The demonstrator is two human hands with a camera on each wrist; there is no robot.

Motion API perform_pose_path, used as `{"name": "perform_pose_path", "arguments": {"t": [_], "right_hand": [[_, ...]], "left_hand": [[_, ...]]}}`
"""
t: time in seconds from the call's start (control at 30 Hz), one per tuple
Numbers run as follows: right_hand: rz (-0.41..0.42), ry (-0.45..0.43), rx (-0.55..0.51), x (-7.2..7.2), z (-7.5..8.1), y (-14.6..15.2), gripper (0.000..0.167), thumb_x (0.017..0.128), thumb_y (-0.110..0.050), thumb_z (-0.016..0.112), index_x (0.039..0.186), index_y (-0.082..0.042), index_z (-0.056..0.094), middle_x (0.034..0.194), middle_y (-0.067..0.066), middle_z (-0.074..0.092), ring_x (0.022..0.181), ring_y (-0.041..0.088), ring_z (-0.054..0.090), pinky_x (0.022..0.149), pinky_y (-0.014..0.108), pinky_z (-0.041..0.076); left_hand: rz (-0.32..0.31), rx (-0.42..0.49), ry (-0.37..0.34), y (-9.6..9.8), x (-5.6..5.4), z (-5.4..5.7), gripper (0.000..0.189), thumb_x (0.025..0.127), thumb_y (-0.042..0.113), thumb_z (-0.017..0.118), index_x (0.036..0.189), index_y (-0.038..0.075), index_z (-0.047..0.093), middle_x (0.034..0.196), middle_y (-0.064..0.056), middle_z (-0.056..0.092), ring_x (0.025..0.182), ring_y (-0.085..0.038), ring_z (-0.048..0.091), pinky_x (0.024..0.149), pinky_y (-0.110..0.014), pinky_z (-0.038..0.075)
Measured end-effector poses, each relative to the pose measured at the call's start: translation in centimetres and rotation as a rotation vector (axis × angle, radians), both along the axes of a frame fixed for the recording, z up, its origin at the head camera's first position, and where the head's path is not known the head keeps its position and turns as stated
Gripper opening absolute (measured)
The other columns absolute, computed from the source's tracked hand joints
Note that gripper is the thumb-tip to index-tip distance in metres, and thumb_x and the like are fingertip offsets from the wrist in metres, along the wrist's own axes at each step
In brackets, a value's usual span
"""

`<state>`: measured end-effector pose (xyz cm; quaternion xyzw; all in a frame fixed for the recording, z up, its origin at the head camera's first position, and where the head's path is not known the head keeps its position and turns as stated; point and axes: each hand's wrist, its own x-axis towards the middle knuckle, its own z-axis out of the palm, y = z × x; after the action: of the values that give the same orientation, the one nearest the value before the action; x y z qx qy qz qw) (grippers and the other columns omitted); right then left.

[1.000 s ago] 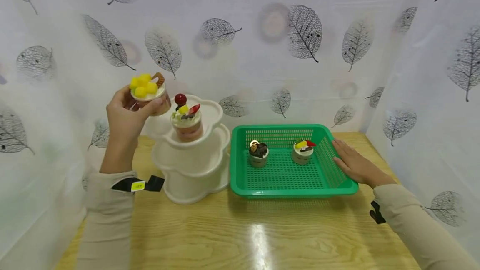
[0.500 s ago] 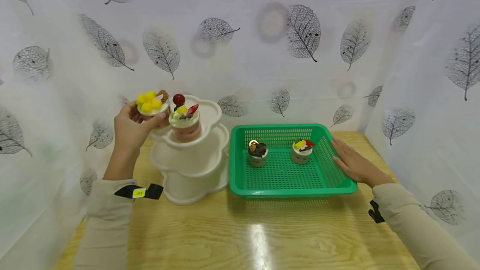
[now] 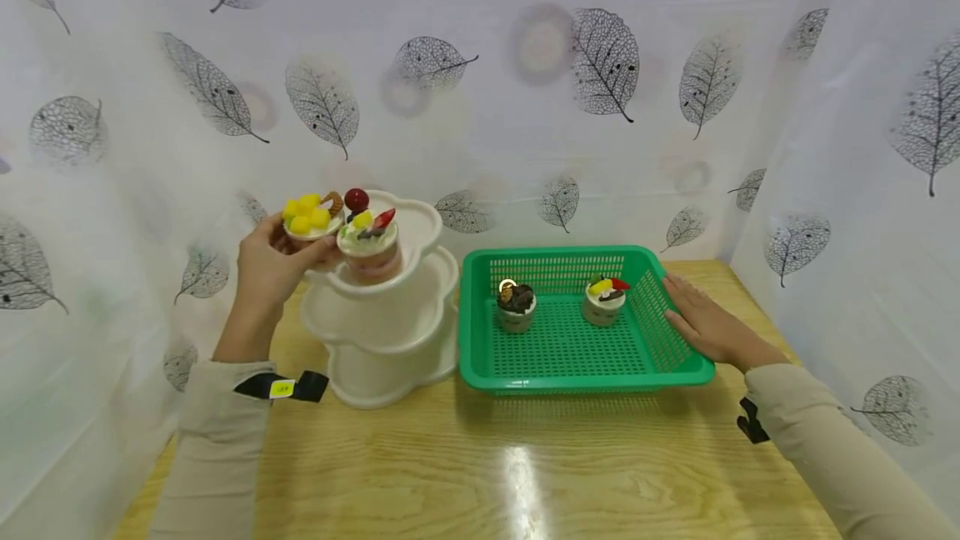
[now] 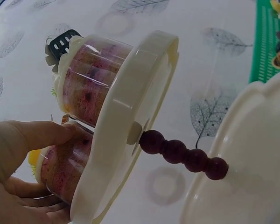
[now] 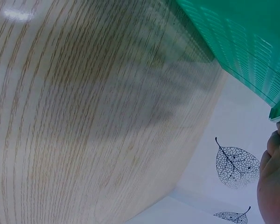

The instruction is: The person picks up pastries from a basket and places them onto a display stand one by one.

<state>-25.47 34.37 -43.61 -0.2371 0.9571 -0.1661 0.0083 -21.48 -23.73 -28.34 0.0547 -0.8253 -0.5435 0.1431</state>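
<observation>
My left hand [image 3: 272, 265] grips a clear dessert cup [image 4: 67, 163] topped with yellow fruit cubes [image 3: 307, 213] and a brown biscuit ring. The cup is at the top tier of a white three-tier stand [image 3: 375, 315], its base at or just touching the tier. Right beside it on that tier stands another dessert cup [image 3: 371, 261] with a cherry and a strawberry piece. My right hand [image 3: 708, 322] rests with straight fingers on the right rim of a green plastic basket [image 3: 585, 386]; in the right wrist view only part of this hand shows.
Inside the basket stand a chocolate-topped dessert cup [image 3: 516, 311] and a fruit-topped one [image 3: 603, 302]. Dark red beads [image 4: 184, 156] form the post between the stand's tiers. A wooden table [image 3: 420, 473] lies beneath, with a leaf-print curtain [image 3: 495, 132] behind and at both sides.
My left hand has lowered the yellow-fruit dessert cup, moving slightly right, onto or close to the top tier beside the other cup. My right hand has stayed on the basket rim.
</observation>
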Motion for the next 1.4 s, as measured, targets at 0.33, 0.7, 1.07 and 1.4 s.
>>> {"name": "perform_pose_path", "arguments": {"t": [0.33,0.7,1.07,1.4], "right_hand": [[0.003,0.012,-0.015,0.0,-0.2,0.0,0.062,0.105,-0.03,0.034,0.151,0.004,0.011,0.155,0.03,0.011,0.141,0.05,0.009,0.114,0.061,0.009],[-0.007,0.007,0.013,0.0,-0.1,0.0,0.062,0.105,-0.031,0.034,0.152,0.004,0.01,0.155,0.029,0.011,0.141,0.049,0.009,0.112,0.063,0.011],[-0.01,-0.004,0.028,-0.1,0.0,0.0,0.063,0.105,-0.031,0.033,0.152,0.004,0.009,0.156,0.028,0.008,0.141,0.049,0.008,0.112,0.064,0.011],[0.005,0.02,-0.011,0.0,-0.2,0.0,0.062,0.105,-0.03,0.034,0.151,0.004,0.011,0.155,0.03,0.012,0.141,0.049,0.009,0.113,0.062,0.01]], "left_hand": [[-0.018,-0.037,0.0,0.0,0.0,-0.1,0.086,0.088,0.029,0.069,0.152,0.0,0.018,0.154,-0.019,0.027,0.141,-0.031,0.03,0.113,-0.04,0.032],[-0.016,-0.039,0.006,-0.3,0.0,-0.1,0.084,0.087,0.027,0.071,0.151,0.002,0.022,0.153,-0.018,0.03,0.139,-0.032,0.032,0.113,-0.04,0.032],[-0.021,-0.067,-0.01,-0.5,0.3,0.5,0.097,0.087,0.03,0.071,0.153,0.003,0.005,0.158,-0.016,0.013,0.145,-0.03,0.017,0.117,-0.042,0.02],[-0.021,-0.111,0.182,1.5,2.4,4.2,0.089,0.086,0.027,0.073,0.154,0.009,0.018,0.158,-0.006,0.023,0.145,-0.019,0.022,0.117,-0.03,0.021]]}}
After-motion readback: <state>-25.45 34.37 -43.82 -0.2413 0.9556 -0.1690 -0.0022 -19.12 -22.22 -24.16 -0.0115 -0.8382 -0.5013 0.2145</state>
